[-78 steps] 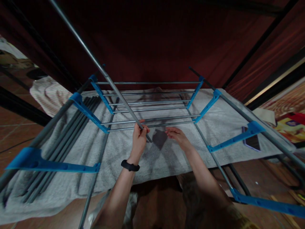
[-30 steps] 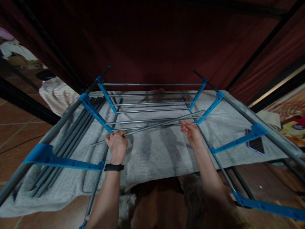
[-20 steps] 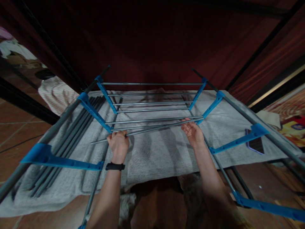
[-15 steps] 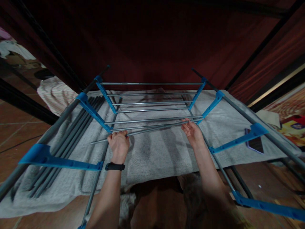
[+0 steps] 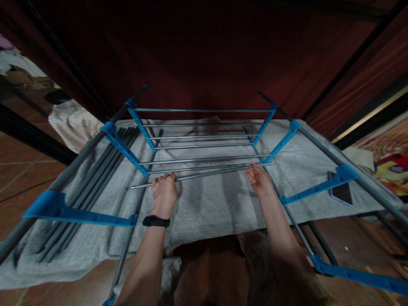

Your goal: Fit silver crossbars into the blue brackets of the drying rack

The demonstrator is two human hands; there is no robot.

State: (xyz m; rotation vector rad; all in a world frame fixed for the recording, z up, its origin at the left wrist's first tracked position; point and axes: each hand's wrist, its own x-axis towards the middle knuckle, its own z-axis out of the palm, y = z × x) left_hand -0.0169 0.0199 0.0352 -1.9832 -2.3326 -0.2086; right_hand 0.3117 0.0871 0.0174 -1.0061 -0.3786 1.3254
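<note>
Now, in the head view, we held the loose grey rod (image 5: 204, 174) almost level across the drying rack (image 5: 204, 136), where moments earlier it had slanted up over the rungs. Our left hand (image 5: 164, 192) was wrapped around the rod near its left end, which had slid inward and closer to the blue bracket (image 5: 123, 148) on that side. Our right hand (image 5: 259, 179) had its fingers curled lightly on the rod's right end, just beside the opposite blue bracket (image 5: 280, 142). We judged the rod nearly lined up with the fitted rungs, though neither end looked seated yet. Spare rods (image 5: 89, 187) lay on the grey towel (image 5: 207, 204) to the left, and a phone (image 5: 340, 191) rested at the right.
</note>
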